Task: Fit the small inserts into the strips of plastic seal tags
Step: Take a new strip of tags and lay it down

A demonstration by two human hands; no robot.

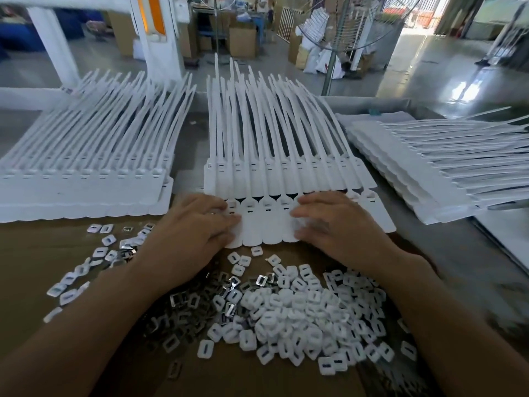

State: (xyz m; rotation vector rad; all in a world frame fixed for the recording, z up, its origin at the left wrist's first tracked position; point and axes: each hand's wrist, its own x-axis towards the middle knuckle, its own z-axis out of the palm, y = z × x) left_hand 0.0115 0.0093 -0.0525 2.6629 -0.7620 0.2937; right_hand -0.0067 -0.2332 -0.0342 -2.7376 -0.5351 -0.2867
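Inserts [286, 316] nearside, strip [266, 224] under right hand [337, 224]

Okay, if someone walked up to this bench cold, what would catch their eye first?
Probably the heap of small white inserts spilled over the cardboard at the front, with metal clips mixed in on its left. Next come the white tag strips behind it: a left stack, a right stack, and a middle strip under the left hand and right hand.
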